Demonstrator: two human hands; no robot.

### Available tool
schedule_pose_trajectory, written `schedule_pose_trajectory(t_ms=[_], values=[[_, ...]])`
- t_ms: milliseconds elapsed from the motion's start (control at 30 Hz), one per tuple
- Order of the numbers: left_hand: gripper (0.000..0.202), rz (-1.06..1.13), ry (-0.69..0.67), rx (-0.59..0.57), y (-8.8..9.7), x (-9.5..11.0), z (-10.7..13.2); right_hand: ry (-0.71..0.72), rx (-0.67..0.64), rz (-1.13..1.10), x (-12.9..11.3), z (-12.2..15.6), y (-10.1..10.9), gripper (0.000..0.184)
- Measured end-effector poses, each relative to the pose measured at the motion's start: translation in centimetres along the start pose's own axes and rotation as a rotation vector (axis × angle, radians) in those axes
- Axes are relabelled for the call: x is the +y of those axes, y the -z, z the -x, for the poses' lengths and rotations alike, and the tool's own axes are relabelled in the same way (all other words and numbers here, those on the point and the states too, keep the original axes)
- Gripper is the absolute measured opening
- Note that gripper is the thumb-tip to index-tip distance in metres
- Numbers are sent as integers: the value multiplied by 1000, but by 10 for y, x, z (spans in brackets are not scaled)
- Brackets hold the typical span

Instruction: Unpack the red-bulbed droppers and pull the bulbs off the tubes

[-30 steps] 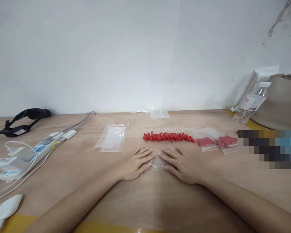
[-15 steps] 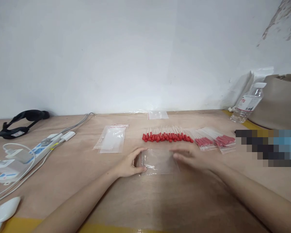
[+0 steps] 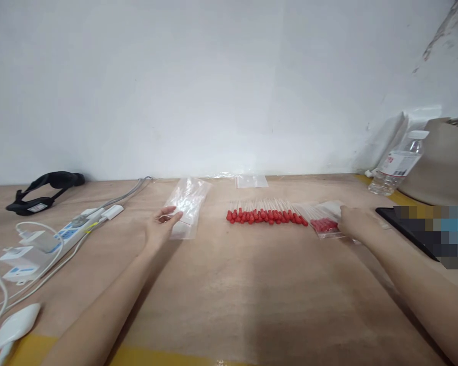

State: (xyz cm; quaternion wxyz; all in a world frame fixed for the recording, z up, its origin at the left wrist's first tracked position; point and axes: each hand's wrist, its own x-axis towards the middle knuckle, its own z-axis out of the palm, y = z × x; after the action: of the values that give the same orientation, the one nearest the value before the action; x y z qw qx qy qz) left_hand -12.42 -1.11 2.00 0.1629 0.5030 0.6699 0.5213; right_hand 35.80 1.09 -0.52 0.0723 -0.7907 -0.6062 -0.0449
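Observation:
My left hand pinches a clear zip bag by its edge at the left middle of the table. The bag hangs over a pile of flat zip bags lying there. On the right, my right hand is down over the outer of two filled bags, its fingers mostly hidden from me. Beside it lies the other filled bag, holding thin sticks with red ends. Between my hands runs a row of red-tipped sticks, red ends toward me.
A power strip with chargers and cables lies on the left, a black strap behind it. A plastic bottle leans by a beige bin at the back right. A dark device lies at the right. Another bag lies by the wall.
My left hand has carried the clear bag from the table's middle to the pile at left. My right hand has moved right, onto the outer filled bag.

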Motion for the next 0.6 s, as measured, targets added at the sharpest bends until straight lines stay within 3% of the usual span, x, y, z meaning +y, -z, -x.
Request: schedule_pose_trajectory(t_ms=[100,167,300,400,467,533,600], values=[[43,-312,37,-27,11,-17,-14,-10,-22,68,-5,6,2,26],[39,-462,-18,-27,12,-21,-13,-11,-17,95,-7,9,6,25],[35,-762,-379,31,5,-12,1,-52,11,120,-6,12,16,27],[46,-876,-572,-151,-2,-9,8,-117,9,78,-2,8,23,27],[52,-938,-517,-313,-5,-14,9,-157,7,40,1,6,25,29],[57,-966,-376,-448,-6,-21,7,-158,30,39,2,5,26,31],[60,-963,-290,-511,-6,-28,5,-127,64,66,0,7,25,32]])
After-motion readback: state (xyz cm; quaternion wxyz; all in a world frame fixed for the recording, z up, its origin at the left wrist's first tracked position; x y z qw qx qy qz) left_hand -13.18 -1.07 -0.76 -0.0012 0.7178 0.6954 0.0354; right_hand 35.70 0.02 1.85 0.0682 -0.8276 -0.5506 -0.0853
